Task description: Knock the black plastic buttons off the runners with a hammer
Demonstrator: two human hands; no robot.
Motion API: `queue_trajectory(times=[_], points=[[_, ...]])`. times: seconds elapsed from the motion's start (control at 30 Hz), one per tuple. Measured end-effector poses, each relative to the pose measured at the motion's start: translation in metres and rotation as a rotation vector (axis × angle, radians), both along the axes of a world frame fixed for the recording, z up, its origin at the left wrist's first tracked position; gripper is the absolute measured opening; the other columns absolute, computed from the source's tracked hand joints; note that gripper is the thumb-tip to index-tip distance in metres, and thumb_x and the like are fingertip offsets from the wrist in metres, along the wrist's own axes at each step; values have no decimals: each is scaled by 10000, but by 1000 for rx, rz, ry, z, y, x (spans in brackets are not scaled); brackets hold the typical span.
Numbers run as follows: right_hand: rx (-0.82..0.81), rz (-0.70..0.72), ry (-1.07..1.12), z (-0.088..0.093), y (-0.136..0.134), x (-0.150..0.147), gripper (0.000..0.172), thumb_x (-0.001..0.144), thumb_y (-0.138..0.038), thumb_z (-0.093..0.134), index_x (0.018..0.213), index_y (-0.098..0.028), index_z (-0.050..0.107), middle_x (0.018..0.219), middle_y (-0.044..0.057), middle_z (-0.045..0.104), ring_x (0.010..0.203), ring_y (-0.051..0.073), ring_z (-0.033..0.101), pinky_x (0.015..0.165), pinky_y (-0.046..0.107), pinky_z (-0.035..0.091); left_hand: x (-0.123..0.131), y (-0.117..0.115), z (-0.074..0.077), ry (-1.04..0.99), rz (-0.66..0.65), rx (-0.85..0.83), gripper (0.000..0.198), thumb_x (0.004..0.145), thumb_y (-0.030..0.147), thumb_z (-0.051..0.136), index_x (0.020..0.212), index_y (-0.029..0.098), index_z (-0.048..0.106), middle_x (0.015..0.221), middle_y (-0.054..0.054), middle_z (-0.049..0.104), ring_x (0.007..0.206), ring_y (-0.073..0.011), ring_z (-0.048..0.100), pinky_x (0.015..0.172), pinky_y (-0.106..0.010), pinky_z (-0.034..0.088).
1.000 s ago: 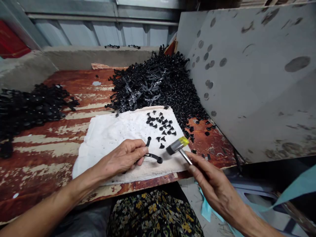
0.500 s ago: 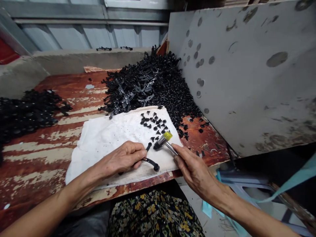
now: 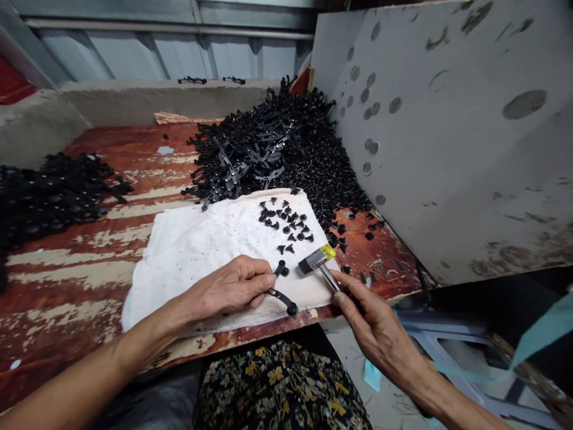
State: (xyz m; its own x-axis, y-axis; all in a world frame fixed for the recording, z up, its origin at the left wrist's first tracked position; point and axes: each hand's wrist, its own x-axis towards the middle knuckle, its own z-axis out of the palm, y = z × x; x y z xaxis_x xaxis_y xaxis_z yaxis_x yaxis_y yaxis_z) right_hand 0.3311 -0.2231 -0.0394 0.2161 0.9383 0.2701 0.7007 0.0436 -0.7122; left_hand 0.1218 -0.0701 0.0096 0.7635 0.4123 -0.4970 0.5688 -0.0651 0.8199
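My left hand (image 3: 244, 283) pinches a black jointed plastic piece (image 3: 283, 298) over the front of a white cloth (image 3: 188, 251). Two arms of the piece stick out to the right of my fingers, each with a round end; the rest is hidden in the hand. My right hand (image 3: 364, 307) is closed round the metal handle of a small hammer (image 3: 317, 260) with a dark face and a yellow one. The hammer's head hangs to the right of the piece, apart from it. Several small black plugs (image 3: 290, 224) lie scattered on the cloth beyond both hands.
A large heap of black parts (image 3: 268, 143) lies at the back against a grey spotted board (image 3: 447, 137). Another black pile (image 3: 54, 191) is at the left. The worn red wooden table (image 3: 80, 257) ends just before my lap. A bluish plastic stool (image 3: 443, 334) stands at the lower right.
The hammer has moved right, away from the piece, with my right hand. My left hand keeps its grip. The whole view has shifted slightly.
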Motion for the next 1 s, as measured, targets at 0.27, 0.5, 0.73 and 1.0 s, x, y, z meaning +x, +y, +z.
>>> queue_trajectory(times=[0.27,0.5,0.73,1.0], points=[[-55,1,100,0,-2,-1,334,935,-276,452,1189,-146,625,1119,144,734,956,230,713,871,371,570,2,-1,0,-8,-20,19,490,870,599,459,607,185,468,450,80,330,398,-54,232,386,-200,166],[-74,8,121,3,-1,-1,324,938,-275,442,1169,-153,633,1078,131,739,887,218,711,837,355,570,5,-2,2,-7,-34,2,462,870,571,463,609,189,467,450,82,330,394,-55,227,385,-208,155],[-91,8,113,5,0,0,339,930,-280,442,1181,-152,630,999,118,746,823,215,709,795,348,578,6,-1,0,-15,-44,9,458,869,561,461,606,186,470,461,81,334,417,-60,237,413,-214,176],[-84,8,125,4,-1,-1,312,944,-282,449,1180,-179,625,1049,111,741,837,210,705,807,353,576,6,-3,1,-14,-44,19,473,871,577,454,606,186,471,475,76,344,433,-67,248,434,-222,190]])
